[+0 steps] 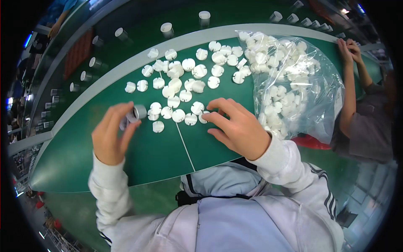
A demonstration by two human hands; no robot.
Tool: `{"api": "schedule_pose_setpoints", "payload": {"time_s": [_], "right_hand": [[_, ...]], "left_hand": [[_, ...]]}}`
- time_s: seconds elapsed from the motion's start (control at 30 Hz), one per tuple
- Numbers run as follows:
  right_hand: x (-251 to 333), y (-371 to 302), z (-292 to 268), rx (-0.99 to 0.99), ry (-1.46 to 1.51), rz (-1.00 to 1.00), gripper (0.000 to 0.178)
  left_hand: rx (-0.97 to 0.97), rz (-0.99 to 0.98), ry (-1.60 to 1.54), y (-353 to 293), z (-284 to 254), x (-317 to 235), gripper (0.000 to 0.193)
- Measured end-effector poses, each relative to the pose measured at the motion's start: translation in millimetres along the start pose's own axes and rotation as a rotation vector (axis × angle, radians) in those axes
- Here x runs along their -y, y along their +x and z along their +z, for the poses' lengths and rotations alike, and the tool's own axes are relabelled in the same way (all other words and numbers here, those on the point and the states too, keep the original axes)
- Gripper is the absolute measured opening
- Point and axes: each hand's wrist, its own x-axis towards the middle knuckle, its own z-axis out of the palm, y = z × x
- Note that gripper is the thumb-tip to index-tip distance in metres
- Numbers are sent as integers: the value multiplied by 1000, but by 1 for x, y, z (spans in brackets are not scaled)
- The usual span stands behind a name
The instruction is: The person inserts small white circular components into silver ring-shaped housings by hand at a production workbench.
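Observation:
Between the thumb and fingers of my left hand (111, 133) is a short white cylindrical cup (140, 111), tilted with its round opening to the right. The hand and cup are a little blurred by motion. My right hand (237, 126) reaches over the green table with its fingers apart. Its index fingertip touches or hovers over a round white plastic cap (203, 117) at the near edge of a loose spread of caps. Several more white caps (178, 115) with small notches lie scattered between my hands and farther back, some overlapping.
A clear plastic bag (323, 101) full of white caps lies right of the spread. Beyond the pale rail (126, 59), white cylindrical cups (166, 29) stand spaced along a green belt. Another person's hands (349, 50) rest near the rail at far right.

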Motion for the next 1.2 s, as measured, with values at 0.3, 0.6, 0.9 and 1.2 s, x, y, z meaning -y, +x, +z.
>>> {"api": "schedule_pose_setpoints", "payload": {"time_s": [0.3,0.6,0.9,1.2], "right_hand": [[2,-1,18,66,-226,92,30],[-24,-6,2,138,-210,-229,33],[56,10,-51,-116,202,-201,28],[62,5,-59,-16,159,-248,32]], "left_hand": [[-133,-160,69,-62,39,-9,40],[-302,-172,-175,-56,42,-29,40],[-281,-251,-909,-38,57,-88,51],[-226,-7,-798,-18,51,-99,50]]}}
